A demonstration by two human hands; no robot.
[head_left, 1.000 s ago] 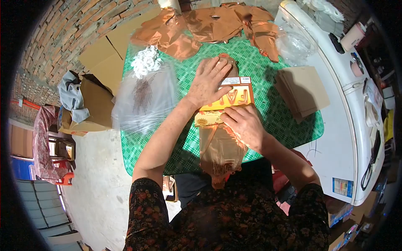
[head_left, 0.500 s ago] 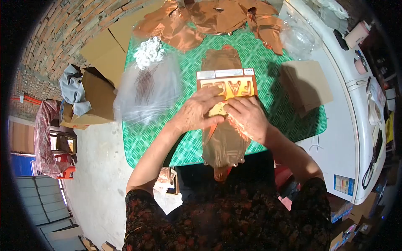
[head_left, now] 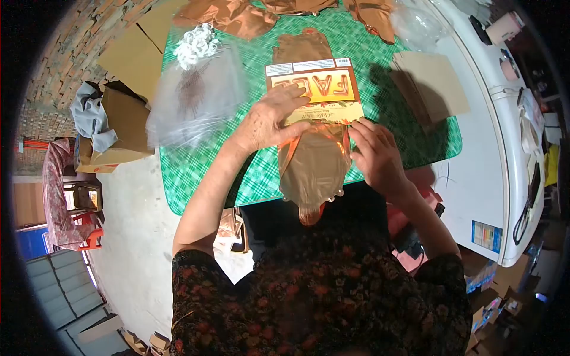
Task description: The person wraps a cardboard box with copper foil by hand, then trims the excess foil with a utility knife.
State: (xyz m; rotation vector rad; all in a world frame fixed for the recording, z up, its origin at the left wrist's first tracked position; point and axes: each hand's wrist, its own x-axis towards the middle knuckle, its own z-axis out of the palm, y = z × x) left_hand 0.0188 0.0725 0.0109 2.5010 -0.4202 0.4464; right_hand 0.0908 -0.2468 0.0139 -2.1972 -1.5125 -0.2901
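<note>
A printed card with "FALL" in copper letters lies upside down to me on a flat copper foil balloon. The foil sticks out beyond the card at the far and near ends; its near tip hangs over the table edge. My left hand rests on the card's left side, fingers laid flat and thumb stretched along the near edge. At the card's near right corner, my right hand touches the edge with its fingertips, thumb apart from them.
Clear plastic bags and a clump of white curly ties lie left on the green checked table. Brown card sheets are stacked right. More copper foil lies at the back. A white appliance stands right.
My right hand has moved from the card's middle to its near right corner, uncovering the lower print. My left hand stays on the card. The whole view has shifted with my head.
</note>
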